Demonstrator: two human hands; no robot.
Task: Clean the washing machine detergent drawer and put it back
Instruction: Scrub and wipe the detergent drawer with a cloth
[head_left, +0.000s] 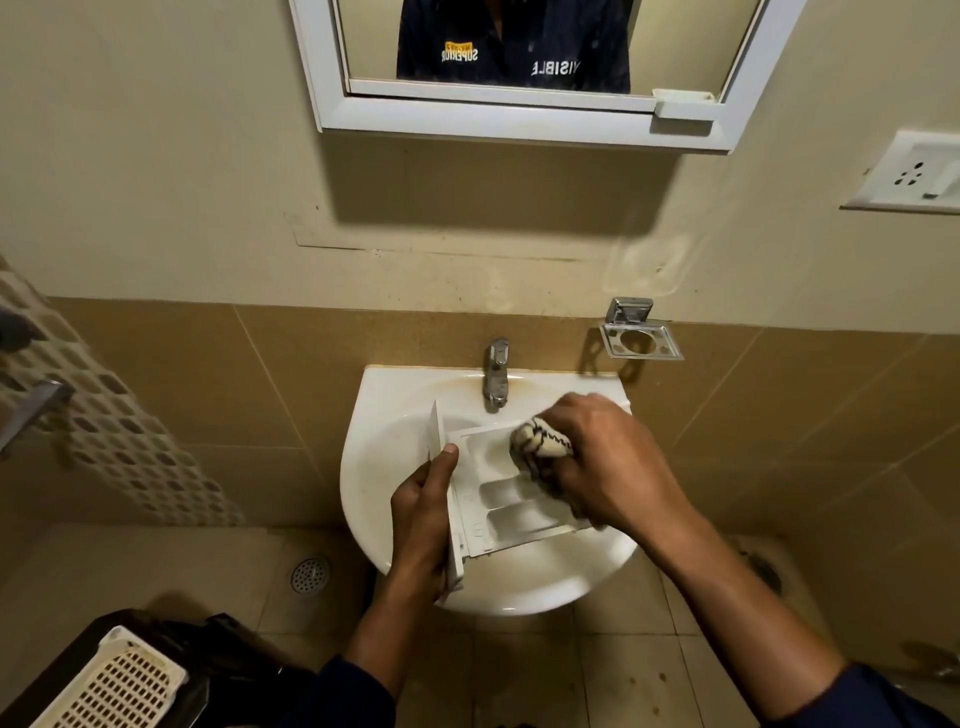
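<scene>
The white detergent drawer (493, 499) lies over the white wash basin (384, 452), its front panel turned to the left and its compartments facing up. My left hand (423, 512) grips the drawer by that front panel, thumb on top. My right hand (597, 462) holds a bunched cream cloth with dark stripes (540, 441) and presses it into the far compartment of the drawer. The right side of the drawer is hidden under my right hand.
A metal tap (497, 374) stands at the basin's back rim. A steel soap holder (640, 338) hangs on the tiled wall to the right, a mirror cabinet (519, 114) above. A floor drain (310, 575) and a white slotted basket (111, 686) sit lower left.
</scene>
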